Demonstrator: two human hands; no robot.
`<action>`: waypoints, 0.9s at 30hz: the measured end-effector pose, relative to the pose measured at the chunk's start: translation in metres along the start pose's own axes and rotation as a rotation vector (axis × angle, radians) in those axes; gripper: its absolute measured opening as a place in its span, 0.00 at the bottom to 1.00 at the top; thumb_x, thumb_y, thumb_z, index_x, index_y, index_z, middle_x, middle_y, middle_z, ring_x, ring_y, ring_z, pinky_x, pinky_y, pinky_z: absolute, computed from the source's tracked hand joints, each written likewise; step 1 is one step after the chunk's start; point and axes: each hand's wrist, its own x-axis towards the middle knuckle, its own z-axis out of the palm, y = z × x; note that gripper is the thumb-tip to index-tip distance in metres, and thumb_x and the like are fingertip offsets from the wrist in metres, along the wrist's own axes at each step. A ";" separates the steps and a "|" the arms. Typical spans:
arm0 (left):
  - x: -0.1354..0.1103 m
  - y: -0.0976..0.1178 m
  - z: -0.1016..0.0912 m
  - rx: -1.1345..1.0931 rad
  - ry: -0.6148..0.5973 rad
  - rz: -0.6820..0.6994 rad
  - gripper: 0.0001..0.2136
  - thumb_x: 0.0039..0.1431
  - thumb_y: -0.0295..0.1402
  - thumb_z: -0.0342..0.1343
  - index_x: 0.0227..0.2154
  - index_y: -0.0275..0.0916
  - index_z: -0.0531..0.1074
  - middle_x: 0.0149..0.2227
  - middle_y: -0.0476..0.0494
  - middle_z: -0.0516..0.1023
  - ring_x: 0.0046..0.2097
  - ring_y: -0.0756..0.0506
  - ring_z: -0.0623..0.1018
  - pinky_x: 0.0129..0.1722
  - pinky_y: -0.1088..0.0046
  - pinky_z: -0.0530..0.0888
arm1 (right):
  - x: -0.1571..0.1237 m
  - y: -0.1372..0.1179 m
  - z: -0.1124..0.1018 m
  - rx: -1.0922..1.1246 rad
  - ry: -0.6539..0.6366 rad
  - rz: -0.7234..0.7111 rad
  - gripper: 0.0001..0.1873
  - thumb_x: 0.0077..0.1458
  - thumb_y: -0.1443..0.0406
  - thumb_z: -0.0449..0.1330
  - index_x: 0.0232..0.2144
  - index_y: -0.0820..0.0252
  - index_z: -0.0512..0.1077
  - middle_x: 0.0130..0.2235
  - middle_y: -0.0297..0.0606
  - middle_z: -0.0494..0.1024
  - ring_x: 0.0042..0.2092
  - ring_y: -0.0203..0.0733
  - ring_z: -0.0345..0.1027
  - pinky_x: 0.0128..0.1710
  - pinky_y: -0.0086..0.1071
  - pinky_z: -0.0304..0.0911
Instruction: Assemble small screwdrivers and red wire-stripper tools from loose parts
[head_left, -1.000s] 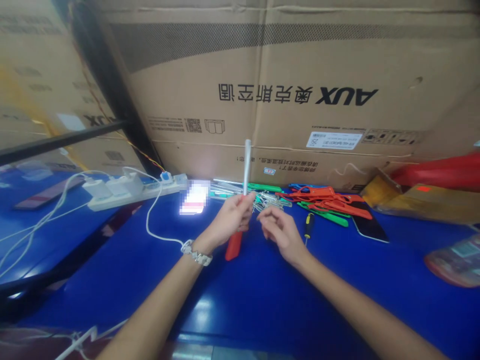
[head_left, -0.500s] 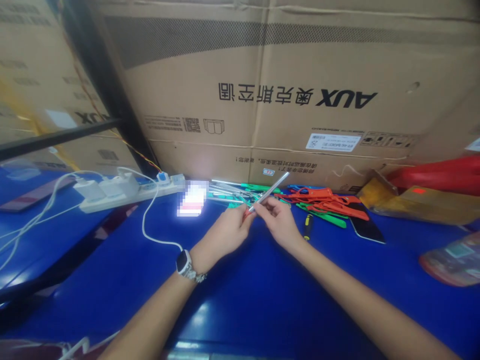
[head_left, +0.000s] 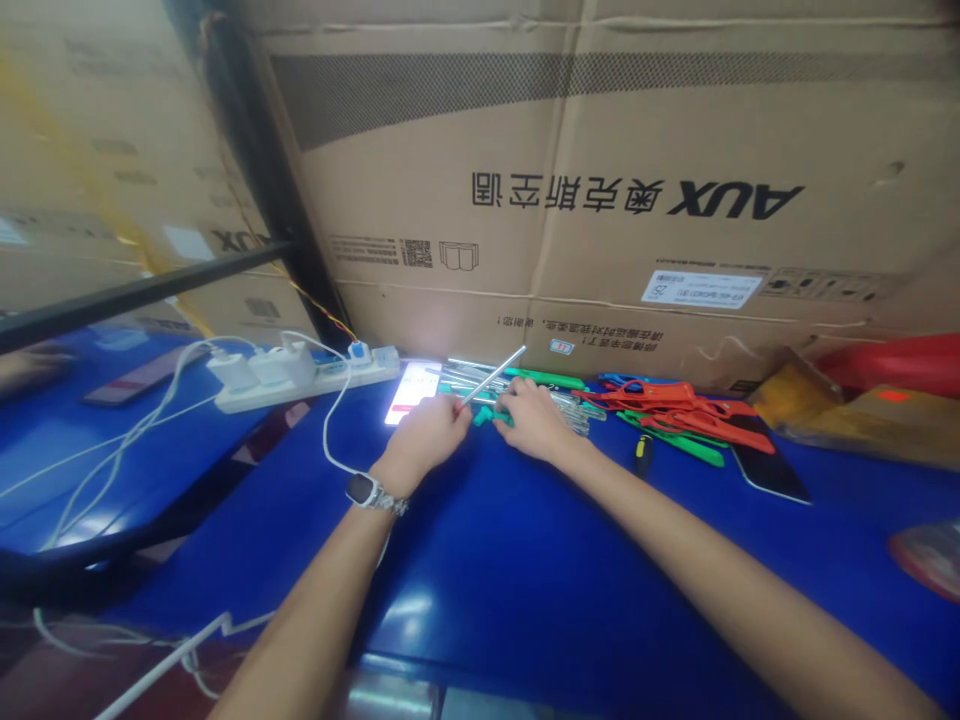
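Note:
My left hand (head_left: 431, 432), with a watch on its wrist, is closed around the lower end of a slim silver metal tube (head_left: 495, 374). The tube slants up to the right, and a bit of red shows at its base by the fingers. My right hand (head_left: 536, 420) is down at a pile of silver rods (head_left: 469, 372), just right of the left hand. Its fingers are bent in at a small teal-green plastic piece (head_left: 484, 415); what lies between the fingertips is mostly hidden. A green-handled piece (head_left: 555, 380) lies behind the right hand.
Orange-red plastic parts (head_left: 667, 400) lie at right on a dark phone (head_left: 772, 470), near a yellow-black screwdriver (head_left: 641, 455). At left are a lit phone (head_left: 411, 395) and a white power strip (head_left: 322, 378) with cables. A large carton (head_left: 600, 120) stands behind; another person's hand (head_left: 34, 370) shows far left.
My right hand has left the silver tube and moved down to the pile with the green pieces. The left hand keeps the tube and is slightly farther left. The view has shifted.

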 end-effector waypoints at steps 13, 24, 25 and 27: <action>-0.017 0.027 0.016 0.088 -0.152 0.230 0.12 0.65 0.37 0.45 0.26 0.41 0.65 0.24 0.44 0.70 0.27 0.42 0.74 0.27 0.70 0.56 | -0.063 0.045 -0.023 1.422 0.398 0.418 0.21 0.49 0.47 0.63 0.29 0.59 0.68 0.25 0.30 0.67 0.25 0.33 0.59 0.25 0.29 0.55; -0.021 0.028 0.027 0.244 -0.214 0.336 0.17 0.69 0.43 0.37 0.39 0.41 0.69 0.29 0.40 0.75 0.32 0.36 0.79 0.31 0.66 0.67 | -0.070 0.048 -0.026 1.456 0.591 0.442 0.14 0.46 0.55 0.64 0.30 0.59 0.72 0.19 0.25 0.58 0.23 0.32 0.51 0.23 0.29 0.51; -0.021 0.029 0.027 0.279 -0.220 0.340 0.18 0.70 0.43 0.36 0.39 0.40 0.68 0.29 0.40 0.76 0.33 0.36 0.80 0.31 0.65 0.67 | -0.070 0.048 -0.026 1.437 0.624 0.448 0.14 0.45 0.56 0.65 0.30 0.59 0.73 0.19 0.25 0.59 0.23 0.32 0.51 0.23 0.28 0.51; -0.021 0.030 0.026 0.328 -0.235 0.349 0.18 0.70 0.42 0.35 0.40 0.40 0.68 0.30 0.40 0.76 0.34 0.35 0.80 0.31 0.64 0.68 | -0.070 0.048 -0.025 1.417 0.645 0.452 0.13 0.44 0.56 0.66 0.30 0.59 0.73 0.19 0.25 0.59 0.23 0.32 0.51 0.23 0.28 0.51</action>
